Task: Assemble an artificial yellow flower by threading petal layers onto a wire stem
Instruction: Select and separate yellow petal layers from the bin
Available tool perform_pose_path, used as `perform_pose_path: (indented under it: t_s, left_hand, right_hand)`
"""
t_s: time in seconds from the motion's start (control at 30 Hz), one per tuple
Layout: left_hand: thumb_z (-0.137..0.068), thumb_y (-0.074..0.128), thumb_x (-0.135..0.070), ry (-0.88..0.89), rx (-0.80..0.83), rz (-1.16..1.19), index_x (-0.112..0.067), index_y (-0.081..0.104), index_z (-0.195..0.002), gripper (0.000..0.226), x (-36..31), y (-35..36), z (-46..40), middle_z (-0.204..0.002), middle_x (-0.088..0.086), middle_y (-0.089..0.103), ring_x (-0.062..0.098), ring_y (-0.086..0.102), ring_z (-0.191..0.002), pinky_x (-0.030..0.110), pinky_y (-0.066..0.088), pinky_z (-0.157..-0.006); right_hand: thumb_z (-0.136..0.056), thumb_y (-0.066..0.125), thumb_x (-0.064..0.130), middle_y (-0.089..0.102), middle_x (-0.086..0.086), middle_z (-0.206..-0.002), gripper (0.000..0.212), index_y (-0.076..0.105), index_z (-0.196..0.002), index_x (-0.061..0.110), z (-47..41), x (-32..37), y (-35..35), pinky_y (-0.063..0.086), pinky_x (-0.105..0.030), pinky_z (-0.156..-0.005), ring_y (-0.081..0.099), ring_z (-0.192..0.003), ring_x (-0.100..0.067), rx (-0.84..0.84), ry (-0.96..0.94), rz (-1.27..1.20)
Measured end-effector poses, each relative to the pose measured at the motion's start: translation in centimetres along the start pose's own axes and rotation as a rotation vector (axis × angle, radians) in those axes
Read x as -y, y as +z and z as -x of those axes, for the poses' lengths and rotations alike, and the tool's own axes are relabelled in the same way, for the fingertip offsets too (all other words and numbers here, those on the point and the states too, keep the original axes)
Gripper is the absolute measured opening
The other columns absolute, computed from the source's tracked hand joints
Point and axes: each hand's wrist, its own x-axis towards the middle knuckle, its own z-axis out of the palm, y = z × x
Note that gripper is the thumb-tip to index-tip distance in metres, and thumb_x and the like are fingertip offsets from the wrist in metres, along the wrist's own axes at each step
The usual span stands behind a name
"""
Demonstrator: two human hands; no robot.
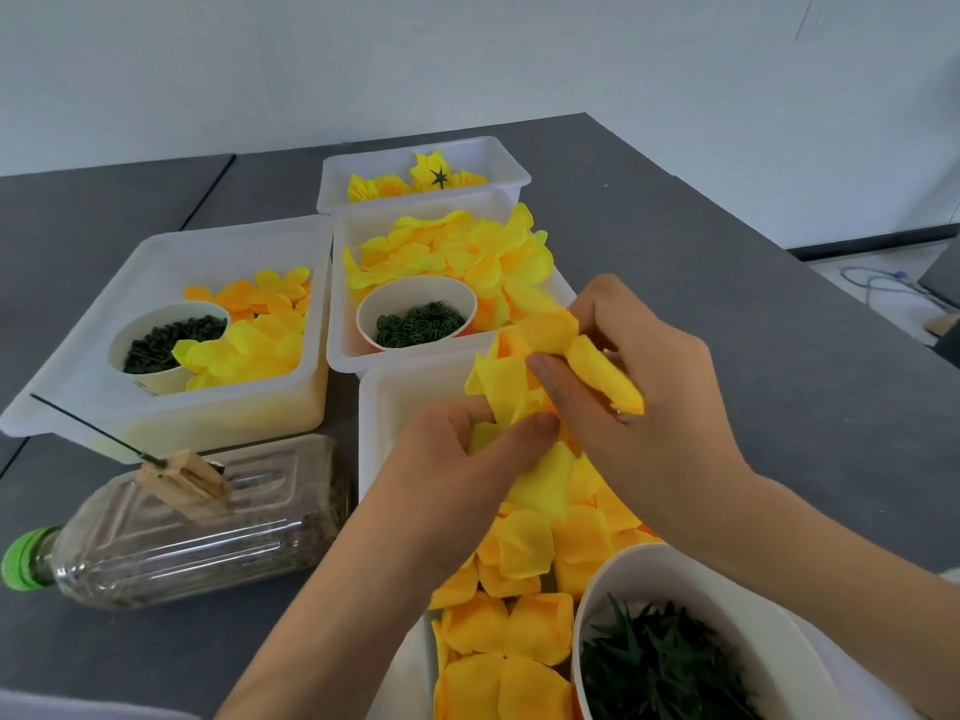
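Above nearest tray (384, 407), both hands pinch yellow petal layers (506, 387): left hand (467, 449) at lower folds, right hand (639, 366) at upper bunch. Wire stem (88, 431) stands apart, clipped in clothespin (184, 480) on bottle (182, 527); nothing threaded yet. Finished flowers (415, 181) in far tray. Layer count and centre holes hidden by fingers.

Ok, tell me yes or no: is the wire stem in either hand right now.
No: the wire stem sits clamped in a clothespin on the bottle, while left hand and right hand grip yellow petals.
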Motion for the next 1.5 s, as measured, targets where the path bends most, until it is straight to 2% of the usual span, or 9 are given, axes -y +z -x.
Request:
perform_pose_path:
  t_s: [0.27,0.43,0.53,0.63,0.77,0.93,1.23,1.4,1.5]
  left_hand:
    - [-0.094,0.063,-0.025,0.325,-0.07,-0.188,-0.039,0.073,-0.087,0.019,0.6,0.8,1.5,-0.08,-0.015,0.074,0.005,0.069,-0.077,0.017,0.055,-0.068]
    - [-0.081,0.069,-0.039,0.351,-0.223,-0.01,-0.033,0.074,-0.08,0.007,-0.5,-0.9,2.2,-0.067,-0.006,0.071,0.006,0.066,-0.058,0.018,0.051,-0.049]
    - [-0.079,0.063,-0.055,0.386,-0.215,-0.224,-0.039,0.072,-0.078,0.019,-1.7,-3.0,2.5,-0.061,-0.01,0.068,0.006,0.062,-0.048,0.014,0.046,-0.043]
    - [-0.082,0.056,-0.061,0.222,-0.127,-0.571,-0.041,0.07,-0.08,0.025,-1.3,-3.7,0.6,-0.071,-0.028,0.068,-0.007,0.064,-0.066,0.011,0.049,-0.055]
    - [-0.087,0.06,-0.053,0.15,-0.296,-0.865,-0.034,0.06,-0.08,0.02,-0.2,-3.7,-2.2,-0.072,-0.015,0.06,-0.001,0.056,-0.067,0.019,0.039,-0.055]
    - [-0.089,0.065,-0.039,0.182,-0.222,-0.805,-0.036,0.061,-0.077,0.013,0.5,-4.1,-3.0,-0.076,-0.016,0.061,-0.004,0.056,-0.073,0.014,0.038,-0.057]
    - [-0.092,0.063,-0.019,0.272,-0.125,-0.636,-0.032,0.064,-0.08,0.018,1.5,-4.8,-4.0,-0.079,-0.01,0.064,0.007,0.058,-0.078,0.012,0.043,-0.067]
    - [-0.096,0.058,-0.011,0.368,0.012,-0.191,-0.017,0.062,-0.087,0.011,1.3,-4.8,-3.8,-0.068,-0.013,0.056,0.003,0.048,-0.064,0.013,0.041,-0.061]
    - [-0.088,0.063,-0.029,0.463,0.041,-0.014,-0.023,0.064,-0.086,0.007,0.5,-4.7,-3.2,-0.076,0.023,0.051,0.034,0.044,-0.065,0.035,0.04,-0.061]
  right_hand:
    - [-0.089,0.05,0.025,0.043,0.021,-0.062,0.004,0.048,-0.086,0.027,-0.1,-0.6,0.5,0.04,-0.007,-0.065,0.051,-0.068,0.006,0.16,-0.032,0.064]
    - [-0.093,0.049,0.032,0.044,0.012,-0.067,0.015,0.038,-0.082,0.031,-0.4,-2.4,-0.4,0.037,-0.013,-0.056,0.048,-0.064,-0.004,0.329,0.066,0.267]
    - [-0.089,0.062,0.022,0.047,0.009,-0.063,0.028,0.041,-0.072,0.03,-0.7,-3.0,-2.1,0.037,-0.014,-0.05,0.046,-0.058,-0.003,0.222,0.166,0.124]
    - [-0.086,0.065,0.024,0.053,0.001,-0.065,0.018,0.053,-0.076,0.016,-2.2,-3.2,-3.6,0.039,-0.021,-0.048,0.047,-0.054,-0.007,0.151,0.312,-0.03]
    - [-0.084,0.067,0.025,0.064,-0.017,-0.087,0.019,0.061,-0.097,0.012,-2.4,-3.8,-4.1,0.055,-0.033,-0.062,0.065,-0.073,-0.024,0.255,0.682,-0.383]
    - [-0.062,0.071,0.027,0.074,0.0,-0.083,0.037,0.062,-0.098,0.024,-1.5,-4.2,-4.7,0.055,-0.026,-0.049,0.071,-0.065,-0.015,0.258,0.955,-0.727]
    - [-0.074,0.068,0.013,0.061,-0.003,-0.063,0.02,0.056,-0.09,0.014,-0.8,-4.4,-5.4,0.049,-0.026,-0.046,0.06,-0.051,-0.014,0.26,0.966,-0.783]
    - [-0.081,0.061,0.006,0.061,-0.003,-0.06,0.012,0.053,-0.079,0.014,-0.4,-4.2,-5.8,0.047,-0.026,-0.046,0.059,-0.054,-0.018,0.266,0.951,-0.846]
    - [-0.085,0.057,0.005,0.072,-0.005,-0.077,0.013,0.065,-0.089,0.016,0.1,-3.9,-6.0,0.05,-0.024,-0.048,0.068,-0.06,-0.016,0.329,0.932,-0.861]
